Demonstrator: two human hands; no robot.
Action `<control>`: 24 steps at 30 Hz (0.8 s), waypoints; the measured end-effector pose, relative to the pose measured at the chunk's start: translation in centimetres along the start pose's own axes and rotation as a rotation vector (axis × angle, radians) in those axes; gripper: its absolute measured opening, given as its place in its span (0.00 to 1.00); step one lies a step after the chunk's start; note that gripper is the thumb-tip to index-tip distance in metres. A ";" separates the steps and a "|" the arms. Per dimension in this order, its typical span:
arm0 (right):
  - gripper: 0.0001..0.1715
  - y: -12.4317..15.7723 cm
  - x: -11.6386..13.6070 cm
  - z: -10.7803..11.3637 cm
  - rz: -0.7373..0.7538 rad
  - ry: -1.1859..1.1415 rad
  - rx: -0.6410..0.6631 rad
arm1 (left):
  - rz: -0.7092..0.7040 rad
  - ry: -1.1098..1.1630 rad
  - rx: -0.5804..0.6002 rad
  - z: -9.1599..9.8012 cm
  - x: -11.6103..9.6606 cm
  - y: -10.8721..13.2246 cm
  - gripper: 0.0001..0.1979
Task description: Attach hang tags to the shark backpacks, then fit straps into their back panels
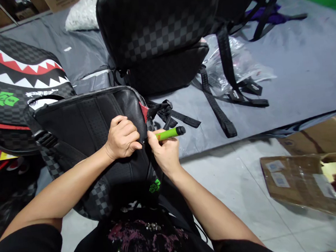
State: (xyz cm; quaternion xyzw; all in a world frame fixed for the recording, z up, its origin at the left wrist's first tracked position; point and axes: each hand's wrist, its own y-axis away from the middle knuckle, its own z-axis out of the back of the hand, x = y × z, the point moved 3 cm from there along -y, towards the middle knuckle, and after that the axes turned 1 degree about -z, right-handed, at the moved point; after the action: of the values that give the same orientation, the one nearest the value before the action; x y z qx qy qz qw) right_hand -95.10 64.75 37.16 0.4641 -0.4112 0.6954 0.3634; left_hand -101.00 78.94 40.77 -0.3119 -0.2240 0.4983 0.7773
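A black backpack (92,109) with checkered sides leans towards my body, its padded back panel facing up. My left hand (123,137) is closed on the panel near the right edge, fingers curled against the backpack's material. In my right hand (165,149) is a green marker pen (168,134), its black end pointing right. The fingertips of that hand rest at the backpack's side edge, close to my left thumb. The pen's other end is hidden by the fingers. A bit of red lining (144,111) shows at the upper right edge.
Another checkered backpack (160,36) stands on the grey-covered table (297,59), its straps hanging forward. To the left is a shark-mouth backpack (13,73). Clear plastic bags (239,61) lie behind the straps. An opened cardboard box (296,181) sits on the floor at right.
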 end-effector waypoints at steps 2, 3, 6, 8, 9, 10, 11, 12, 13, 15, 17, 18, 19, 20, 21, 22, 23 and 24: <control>0.18 0.0 0.0 0.0 -0.005 -0.001 -0.001 | 0.007 -0.006 0.005 0.0 0.0 0.0 0.32; 0.18 -0.1 0.0 0.1 -0.007 0.000 0.009 | 0.008 -0.006 0.005 0.0 0.0 0.0 0.32; 0.19 -0.1 0.0 0.1 -0.011 0.002 0.015 | 0.006 0.001 -0.003 -0.1 0.0 0.0 0.32; 0.19 -0.2 0.0 0.2 -0.006 0.006 0.006 | 0.007 0.006 -0.005 -0.1 0.1 0.1 0.32; 0.18 -0.2 0.0 0.1 -0.003 0.007 0.014 | 0.006 0.007 -0.005 -0.2 0.1 0.1 0.32; 0.18 -0.2 0.0 0.1 -0.005 0.004 0.024 | 0.004 0.008 -0.006 -0.2 0.2 0.1 0.32; 0.18 -0.2 0.0 0.1 -0.014 -0.005 0.027 | 0.004 0.007 -0.006 -0.2 0.2 0.1 0.32; 0.18 -0.2 0.0 0.1 -0.025 -0.014 0.025 | 0.004 0.005 -0.006 -0.3 0.1 0.2 0.32; 0.18 -0.1 0.0 0.1 -0.033 -0.022 0.023 | 0.005 0.003 -0.003 -0.3 0.1 0.2 0.32; 0.17 -0.1 0.1 0.1 -0.030 -0.026 0.036 | 0.009 -0.002 0.008 -0.3 0.0 0.2 0.32; 0.18 -0.2 0.2 0.1 -0.013 -0.009 0.050 | 0.010 -0.004 0.022 -0.3 -0.1 0.2 0.32; 0.19 -0.3 0.1 0.2 -0.005 0.002 0.044 | 0.009 -0.003 0.031 -0.3 -0.1 0.1 0.32; 0.19 -0.4 0.1 0.3 0.005 0.014 0.030 | 0.009 -0.002 0.040 -0.3 0.0 0.0 0.32; 0.18 -0.5 0.0 0.4 0.017 0.026 0.026 | 0.008 -0.002 0.051 -0.3 0.1 -0.1 0.32; 0.18 -0.6 0.0 0.4 0.032 0.040 0.034 | 0.007 -0.008 0.062 -0.3 0.2 -0.1 0.32; 0.18 -0.6 0.1 0.5 0.050 0.056 0.048 | 0.008 -0.023 0.073 -0.3 0.3 -0.2 0.32; 0.18 -0.4 0.2 0.6 0.069 0.072 0.060 | 0.011 -0.046 0.081 -0.3 0.1 -0.3 0.32; 0.20 -0.2 0.4 0.8 0.087 0.092 0.070 | 0.015 -0.070 0.083 -0.3 -0.2 -0.4 0.32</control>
State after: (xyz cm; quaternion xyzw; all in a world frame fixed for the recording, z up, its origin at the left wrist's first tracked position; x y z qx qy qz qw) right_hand -94.78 64.14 37.82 0.4256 -0.3891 0.7451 0.3350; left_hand -100.62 78.60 40.82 -0.2637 -0.2278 0.5234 0.7776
